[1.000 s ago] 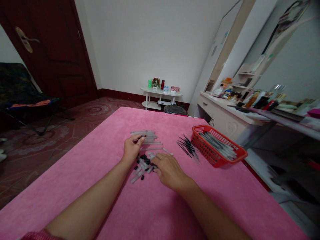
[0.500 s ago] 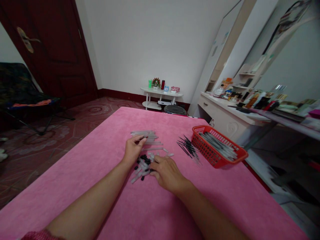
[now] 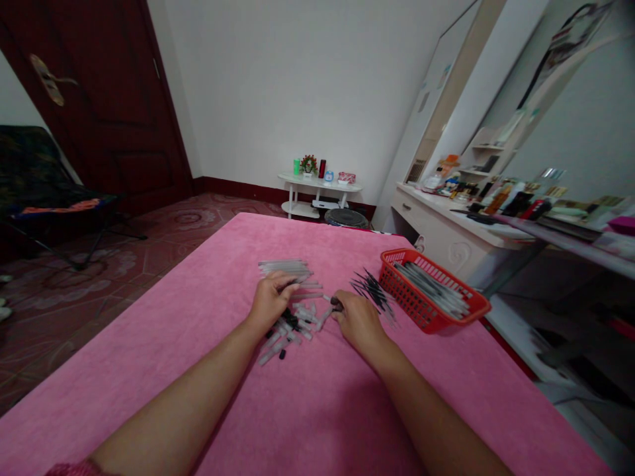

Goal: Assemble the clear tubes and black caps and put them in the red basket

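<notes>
My left hand (image 3: pixel 270 301) is closed in a pinch at the near side of a row of translucent pen barrels (image 3: pixel 285 266); anything between its fingertips is too small to make out. To the right, my right hand (image 3: pixel 361 324) is closed, with a small black piece (image 3: pixel 336 303) at its fingertips. A translucent pen cap (image 3: pixel 324 318) sits just left of those fingers; whether they touch it I cannot tell. Between the hands lies a loose heap of translucent caps (image 3: pixel 278 349) mixed with black plugs (image 3: pixel 292 320). One black plug (image 3: pixel 282 354) rests apart on the near side.
Thin black pen refills (image 3: pixel 372 291) lie in a bundle right of my right hand. Beyond them stands a red basket (image 3: pixel 426 320) filled with pen barrels (image 3: pixel 436 291). A pink cloth (image 3: pixel 208 396) covers the table. A cluttered dresser (image 3: pixel 446 231) stands along the right side.
My right hand has lifted off the heap and moved right and slightly away, with a small black piece at its fingertips. My left hand has shifted slightly right, still pinched.
</notes>
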